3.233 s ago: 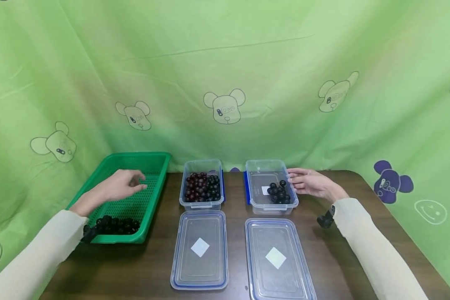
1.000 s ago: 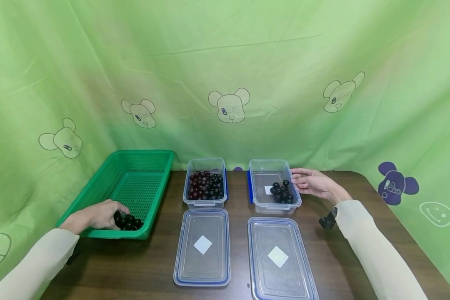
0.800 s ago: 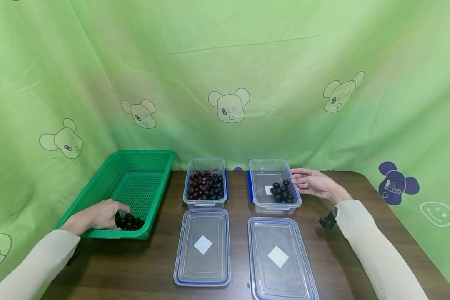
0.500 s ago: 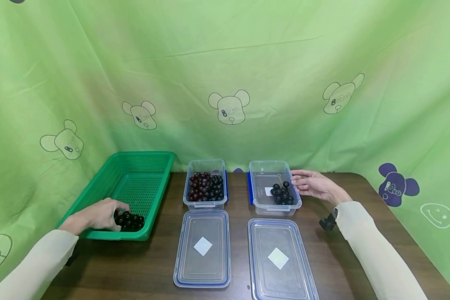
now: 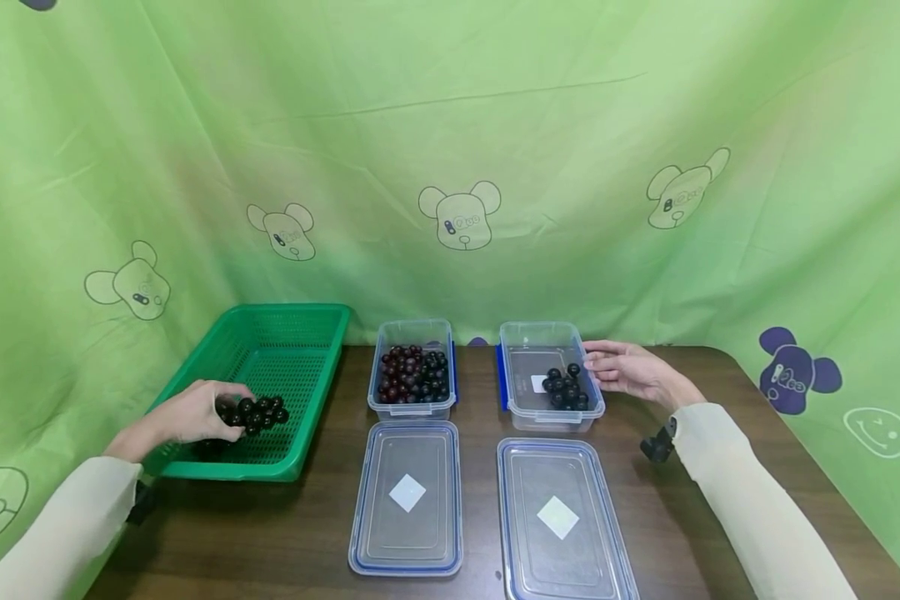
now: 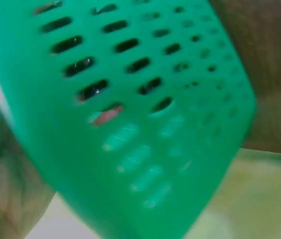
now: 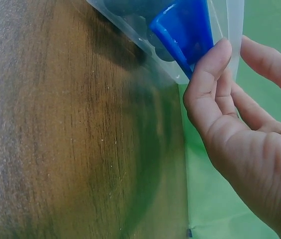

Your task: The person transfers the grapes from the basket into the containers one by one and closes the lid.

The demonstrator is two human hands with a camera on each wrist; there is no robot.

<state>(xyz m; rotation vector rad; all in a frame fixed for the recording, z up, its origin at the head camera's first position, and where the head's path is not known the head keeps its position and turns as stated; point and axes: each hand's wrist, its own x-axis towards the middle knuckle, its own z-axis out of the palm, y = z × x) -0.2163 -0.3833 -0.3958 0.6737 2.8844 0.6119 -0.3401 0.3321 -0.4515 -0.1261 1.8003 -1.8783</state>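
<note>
- Two arms in pale sleeves [image 5: 757,504] reach inward over a brown table [image 5: 478,483], the left slanting up from the lower left, the right from the lower right.
- The left hand [image 5: 195,411] leans over the near left corner of a green basket [image 5: 270,472], wrist above the rim, fingers pointing right.
- Its fingers curl round a bunch of black grapes [image 5: 261,414], gripping it from both sides within the basket; the bunch juts out to the right of the hand.
- The right hand [image 5: 633,372] stands at the right side of the right-hand box [image 5: 551,422], back toward the right.
- Its fingers lie slightly bent and a little apart, one fingertip touching the blue latch [image 7: 187,32].
- That box's few black grapes [image 5: 564,390] sit just inside the wall that hand touches.
</note>
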